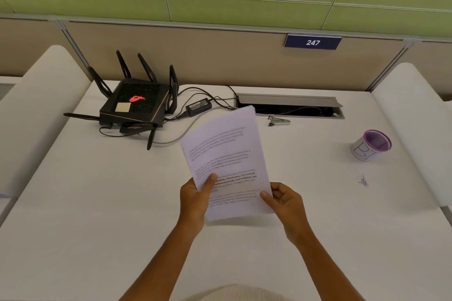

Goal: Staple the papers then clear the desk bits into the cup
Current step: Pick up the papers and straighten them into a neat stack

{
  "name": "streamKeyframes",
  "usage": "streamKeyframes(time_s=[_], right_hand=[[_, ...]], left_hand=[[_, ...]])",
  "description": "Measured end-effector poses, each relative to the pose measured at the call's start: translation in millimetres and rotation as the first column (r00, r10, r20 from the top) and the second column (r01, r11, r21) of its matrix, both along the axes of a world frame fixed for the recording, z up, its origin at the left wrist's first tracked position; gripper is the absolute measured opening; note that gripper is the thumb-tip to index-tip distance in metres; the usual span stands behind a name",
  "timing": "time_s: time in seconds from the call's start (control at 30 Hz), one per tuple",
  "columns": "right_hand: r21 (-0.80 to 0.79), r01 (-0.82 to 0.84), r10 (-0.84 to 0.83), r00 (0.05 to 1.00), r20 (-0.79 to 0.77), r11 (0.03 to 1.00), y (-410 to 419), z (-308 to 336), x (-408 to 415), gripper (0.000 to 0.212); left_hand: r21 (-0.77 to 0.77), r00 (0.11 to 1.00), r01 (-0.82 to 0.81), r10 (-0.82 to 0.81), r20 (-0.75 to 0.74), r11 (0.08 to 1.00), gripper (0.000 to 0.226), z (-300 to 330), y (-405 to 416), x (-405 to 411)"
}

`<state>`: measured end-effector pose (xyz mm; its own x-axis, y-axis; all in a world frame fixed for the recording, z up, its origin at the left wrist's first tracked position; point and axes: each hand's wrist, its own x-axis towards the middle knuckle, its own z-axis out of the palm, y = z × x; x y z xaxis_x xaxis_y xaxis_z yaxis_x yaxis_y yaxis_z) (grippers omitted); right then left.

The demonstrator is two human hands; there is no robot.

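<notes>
Head view: both hands hold the printed papers (226, 159) up above the white desk (97, 203), near its middle, tilted with the top edge leaning away toward the far side. Left hand (195, 199) grips the lower left edge, thumb laid across the front of the top sheet, remaining fingers hidden behind. Right hand (285, 200) pinches the lower right edge between thumb and curled fingers. Stapler (278, 121), small and silver with a dark end, lies on the desk beyond the papers, just in front of the open cable tray (291, 105) set into the desktop. Cup (371, 145), a purple mesh holder wrapped in white paper with handwritten marks, stands upright well to the right, near the desk's right side. A small cluster of desk bits (364, 181) lies in front of the cup, apart from it; too small to identify. Far left: black router (135, 105) with raised antennas and a red lit logo, power adapter (198, 106) and cables beside it. Plate reading 247 (312, 42) on the partition.
</notes>
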<state>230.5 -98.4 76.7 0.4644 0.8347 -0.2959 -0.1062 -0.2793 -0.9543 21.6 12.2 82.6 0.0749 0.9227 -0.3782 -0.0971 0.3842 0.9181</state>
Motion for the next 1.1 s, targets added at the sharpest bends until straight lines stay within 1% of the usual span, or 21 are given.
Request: streamKeyframes(time_s=[0.13, 0.23, 0.3, 0.37, 0.47, 0.57, 0.67, 0.77, 0.87, 0.93, 1.1], right_hand=[[0.074, 0.046, -0.034, 0.987, -0.156, 0.996, -5, 2, -2, 0.034], [0.072, 0.091, -0.070, 0.966, -0.250, 0.993, -5, 0, -19, 0.048], [0.042, 0.123, -0.109, 0.964, -0.243, 0.992, -2, -3, -31, 0.046], [0.010, 0.166, -0.160, 0.966, -0.201, 0.986, 1, -5, -38, 0.037], [-0.024, 0.198, -0.199, 0.969, -0.143, 0.980, 2, -3, -36, 0.029], [-0.043, 0.177, -0.179, 0.983, -0.048, 0.983, 0, 3, -18, 0.025], [-0.049, 0.158, -0.156, 0.987, 0.035, 0.986, -4, 9, 4, 0.020], [-0.044, 0.140, -0.136, 0.987, 0.091, 0.989, -6, 15, 16, 0.016], [-0.030, 0.131, -0.125, 0.980, 0.158, 0.991, -3, 18, 18, 0.017], [-0.001, 0.148, -0.145, 0.972, 0.187, 0.989, -2, 20, 17, 0.017], [0.070, 0.218, -0.228, 0.955, 0.190, 0.973, -3, 17, 14, 0.019]], left_hand=[[-0.097, 0.978, -0.085, 0.101, 0.183, 0.992, 0.029, 5, -1, -1], [-0.173, 0.954, -0.098, 0.143, 0.265, 0.980, 0.029, 6, -11, 4], [-0.204, 0.945, -0.083, 0.142, 0.294, 0.975, 0.028, 6, -19, 11], [-0.220, 0.937, -0.066, 0.136, 0.322, 0.973, 0.030, 5, -26, 16], [-0.199, 0.926, -0.077, 0.144, 0.349, 0.977, 0.035, 1, -26, 10], [-0.146, 0.935, -0.134, 0.174, 0.308, 0.980, 0.034, -7, -11, -16], [-0.088, 0.970, -0.146, 0.160, 0.183, 0.985, 0.034, -10, 3, -41], [0.008, 0.999, -0.021, 0.021, 0.027, 1.000, 0.038, -8, 10, -53], [0.070, 0.991, 0.105, -0.099, -0.089, 0.992, 0.031, -2, 18, -49], [0.092, 0.986, 0.125, -0.114, -0.118, 0.988, 0.031, 5, 22, -42], [0.156, 0.991, 0.088, -0.070, -0.117, 0.984, 0.032, 12, 23, -32]])
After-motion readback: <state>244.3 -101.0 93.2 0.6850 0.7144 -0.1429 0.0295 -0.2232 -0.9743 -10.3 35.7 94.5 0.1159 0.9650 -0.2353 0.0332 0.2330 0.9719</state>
